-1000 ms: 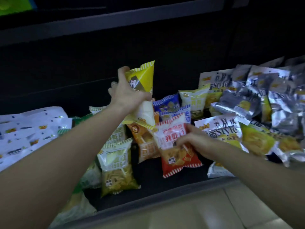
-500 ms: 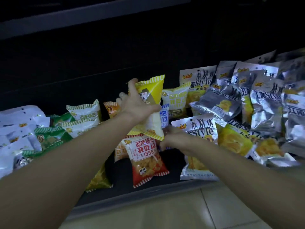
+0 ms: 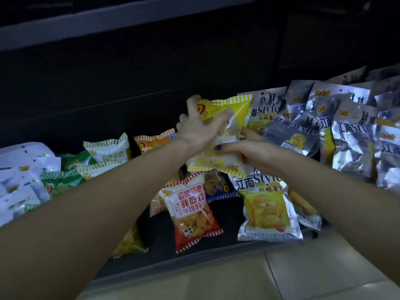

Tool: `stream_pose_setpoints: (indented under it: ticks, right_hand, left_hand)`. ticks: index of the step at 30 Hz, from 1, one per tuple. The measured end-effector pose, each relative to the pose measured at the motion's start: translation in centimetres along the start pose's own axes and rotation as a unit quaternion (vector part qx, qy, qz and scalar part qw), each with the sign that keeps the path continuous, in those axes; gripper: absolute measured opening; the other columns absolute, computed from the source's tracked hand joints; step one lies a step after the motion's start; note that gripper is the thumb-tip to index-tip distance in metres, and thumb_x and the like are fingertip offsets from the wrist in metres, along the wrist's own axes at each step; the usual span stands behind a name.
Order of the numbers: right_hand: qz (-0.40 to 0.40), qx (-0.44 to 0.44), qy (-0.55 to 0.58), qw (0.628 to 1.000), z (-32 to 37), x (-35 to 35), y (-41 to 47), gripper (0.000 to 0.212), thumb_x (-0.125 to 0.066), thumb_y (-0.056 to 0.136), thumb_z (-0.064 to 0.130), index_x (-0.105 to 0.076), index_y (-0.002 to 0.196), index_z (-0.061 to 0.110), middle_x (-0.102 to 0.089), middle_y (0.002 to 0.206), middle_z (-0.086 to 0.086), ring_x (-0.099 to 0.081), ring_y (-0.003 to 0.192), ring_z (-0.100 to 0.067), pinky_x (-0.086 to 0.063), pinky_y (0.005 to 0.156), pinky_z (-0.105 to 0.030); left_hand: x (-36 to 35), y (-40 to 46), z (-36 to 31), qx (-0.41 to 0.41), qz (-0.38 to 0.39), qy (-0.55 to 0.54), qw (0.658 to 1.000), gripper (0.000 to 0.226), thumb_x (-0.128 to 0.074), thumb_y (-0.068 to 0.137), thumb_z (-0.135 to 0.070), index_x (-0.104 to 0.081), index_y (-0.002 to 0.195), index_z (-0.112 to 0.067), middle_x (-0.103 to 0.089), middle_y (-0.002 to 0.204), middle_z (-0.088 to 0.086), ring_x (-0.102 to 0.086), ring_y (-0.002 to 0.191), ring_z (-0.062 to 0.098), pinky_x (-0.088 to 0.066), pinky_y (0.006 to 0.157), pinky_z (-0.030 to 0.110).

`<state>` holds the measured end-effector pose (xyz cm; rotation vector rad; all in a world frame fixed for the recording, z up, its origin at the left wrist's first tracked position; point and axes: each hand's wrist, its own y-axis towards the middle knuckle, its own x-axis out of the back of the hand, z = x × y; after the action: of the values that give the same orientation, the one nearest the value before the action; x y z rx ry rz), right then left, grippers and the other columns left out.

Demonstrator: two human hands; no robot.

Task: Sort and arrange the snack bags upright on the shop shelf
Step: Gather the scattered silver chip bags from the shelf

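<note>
I am looking down into a dark shop shelf (image 3: pixel 216 215), a black, deep bay with a grey front lip; pale floor tiles (image 3: pixel 238 276) show below it. A grey shelf edge crosses overhead, and the back of the bay is too dim to read.

My left hand (image 3: pixel 199 128) grips the upper part of a yellow snack bag (image 3: pixel 238 109), thumb raised along its left edge and fingers curled across its front. My right hand (image 3: pixel 253 152) holds a second, paler yellow bag (image 3: pixel 207 163) just below, fingers pressed together over its top; the two bags overlap between my hands and I cannot tell where one ends.

Beneath my fingers a red bag (image 3: pixel 192 211) lies tilted on the shelf floor, with a blue bag (image 3: pixel 218 187) partly tucked behind it. Just below my right wrist lies a silver crisp bag (image 3: pixel 266 208). To the right of my fingers, more silver bags (image 3: pixel 350 131) stand crowded and leaning, cut off at the frame edge. To the left, green-and-white bags (image 3: pixel 104 152) and an orange bag (image 3: pixel 151 141) sit half hidden by my left forearm; white bags (image 3: pixel 23 156) beyond them are blurred.
</note>
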<state>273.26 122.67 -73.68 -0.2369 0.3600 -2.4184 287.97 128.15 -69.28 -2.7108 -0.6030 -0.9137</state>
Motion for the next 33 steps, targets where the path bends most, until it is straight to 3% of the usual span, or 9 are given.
stream_pose_setpoints:
  ticks: [4,8,11,17,22,26,29,31,33]
  right_hand:
    - [-0.035,-0.004,0.061,0.998,-0.8,1.4,0.3,0.068,-0.084,0.074,0.011,-0.055,0.135,0.02,-0.075,0.118,-0.003,-0.074,0.104,-0.025,-0.055,0.098,-0.053]
    - [0.013,-0.009,0.094,0.995,0.3,1.6,0.1,0.049,-0.07,0.085,-0.002,-0.059,0.13,0.015,-0.073,0.121,-0.01,-0.071,0.111,-0.028,-0.055,0.098,-0.047]
    - [0.029,-0.029,0.062,0.997,1.6,1.5,0.0,0.034,-0.064,0.09,-0.002,-0.063,0.119,0.015,-0.075,0.114,-0.007,-0.071,0.111,-0.026,-0.054,0.098,-0.04]
    - [0.043,-0.061,-0.044,0.996,1.3,2.4,1.0,0.058,-0.079,0.084,0.008,-0.053,0.136,0.017,-0.073,0.122,-0.003,-0.071,0.111,-0.02,-0.054,0.1,-0.035]
    - [0.011,-0.035,-0.056,0.998,0.7,3.7,2.4,0.072,-0.089,0.065,0.014,-0.057,0.128,0.023,-0.074,0.118,-0.004,-0.072,0.109,-0.027,-0.053,0.101,-0.049]
    - [0.012,-0.034,-0.139,0.99,-0.1,4.7,3.1,0.088,-0.092,0.054,0.03,-0.052,0.132,0.021,-0.071,0.118,-0.003,-0.071,0.107,-0.024,-0.056,0.096,-0.046]
    - [-0.046,0.016,-0.347,0.937,-2.1,4.2,2.0,0.059,-0.085,0.073,0.034,-0.05,0.116,0.014,-0.064,0.109,-0.003,-0.063,0.1,-0.023,-0.048,0.072,-0.034]
    - [-0.099,0.09,-0.505,0.853,-3.8,2.6,-0.2,0.041,-0.076,0.082,0.035,-0.051,0.104,0.012,-0.06,0.105,-0.008,-0.06,0.097,-0.03,-0.035,0.061,-0.033]
    - [-0.086,0.212,-0.602,0.765,-5.2,0.8,-1.8,0.03,-0.072,0.081,0.021,-0.055,0.103,0.01,-0.056,0.11,-0.012,-0.057,0.102,-0.034,-0.03,0.057,-0.03]
  left_hand:
    - [0.2,1.4,0.9,0.02,0.032,-0.067,0.997,0.098,-0.06,0.084,-0.074,-0.013,0.156,-0.026,-0.058,0.128,0.002,-0.06,0.113,0.022,-0.045,0.09,0.03]
    - [-0.1,2.9,1.9,0.037,0.129,-0.11,0.985,0.082,-0.062,0.078,-0.08,-0.051,0.14,-0.027,-0.067,0.122,-0.008,-0.066,0.108,0.016,-0.051,0.099,0.036]
    - [-0.1,3.8,2.4,0.007,0.149,-0.152,0.977,0.068,-0.067,0.073,-0.08,-0.063,0.124,-0.036,-0.075,0.11,-0.012,-0.073,0.098,0.012,-0.057,0.095,0.042]
    - [-0.6,4.5,2.6,-0.014,0.1,-0.156,0.983,0.061,-0.069,0.076,-0.074,-0.061,0.123,-0.037,-0.074,0.107,-0.014,-0.073,0.094,0.008,-0.059,0.089,0.036]
    - [-1.4,4.5,2.9,-0.023,0.112,-0.153,0.982,0.066,-0.074,0.075,-0.07,-0.055,0.129,-0.038,-0.07,0.115,-0.017,-0.068,0.103,0.006,-0.055,0.091,0.031]
    - [-1.7,3.8,3.9,-0.037,0.11,-0.155,0.981,0.063,-0.089,0.07,-0.045,-0.057,0.124,-0.036,-0.073,0.11,-0.016,-0.071,0.094,-0.002,-0.057,0.082,0.023]
    - [-1.6,3.8,3.9,-0.026,0.052,-0.167,0.984,0.062,-0.088,0.072,-0.046,-0.058,0.123,-0.032,-0.073,0.111,-0.013,-0.073,0.094,0.003,-0.059,0.084,0.029]
    - [-1.3,3.9,3.8,-0.02,0.029,-0.163,0.986,0.066,-0.09,0.069,-0.049,-0.057,0.123,-0.032,-0.073,0.113,-0.011,-0.073,0.098,0.007,-0.059,0.088,0.034]
    - [-1.6,3.7,3.6,-0.021,0.011,-0.167,0.986,0.067,-0.09,0.068,-0.048,-0.058,0.124,-0.032,-0.074,0.112,-0.011,-0.073,0.096,0.006,-0.059,0.088,0.035]
